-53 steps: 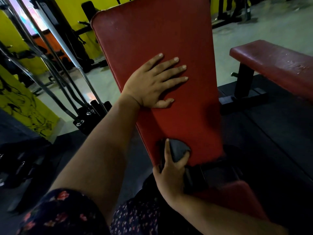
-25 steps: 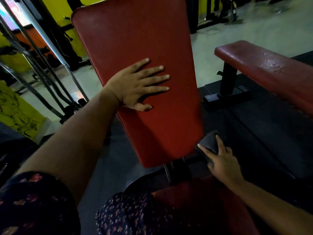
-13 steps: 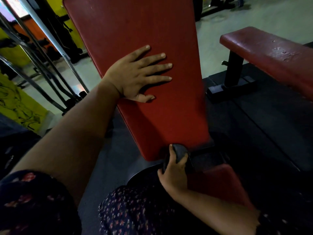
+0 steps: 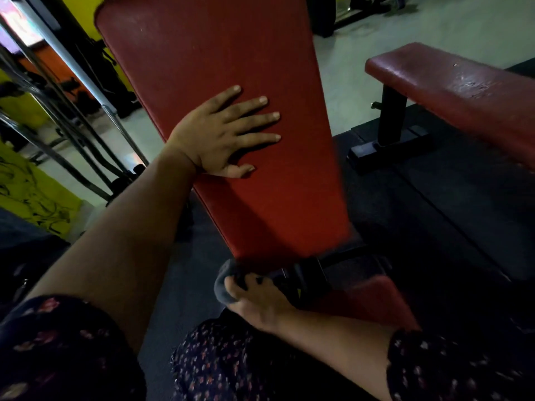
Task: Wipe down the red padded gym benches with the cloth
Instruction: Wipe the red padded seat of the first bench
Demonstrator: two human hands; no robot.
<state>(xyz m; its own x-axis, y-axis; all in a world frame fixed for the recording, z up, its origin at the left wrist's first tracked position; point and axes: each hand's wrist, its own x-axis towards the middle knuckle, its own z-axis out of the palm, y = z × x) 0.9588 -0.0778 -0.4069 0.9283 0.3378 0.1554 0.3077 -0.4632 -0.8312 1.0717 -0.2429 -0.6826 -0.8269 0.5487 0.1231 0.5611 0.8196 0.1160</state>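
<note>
Right hand [image 4: 257, 303]: nearest, fingers curled round the dark grey bunched cloth [image 4: 227, 285], at the near bottom edge of the backrest.
Left hand [image 4: 228, 134]: farther, flat, fingers straight and spread, pressing on the red padded tilted backrest [image 4: 231, 53].
Second bench: red padded flat bench [image 4: 451, 88], far right, well apart.

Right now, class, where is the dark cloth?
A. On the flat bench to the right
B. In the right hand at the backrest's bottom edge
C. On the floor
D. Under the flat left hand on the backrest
B: the right hand grips the dark cloth at the bottom edge of the red backrest.
</note>
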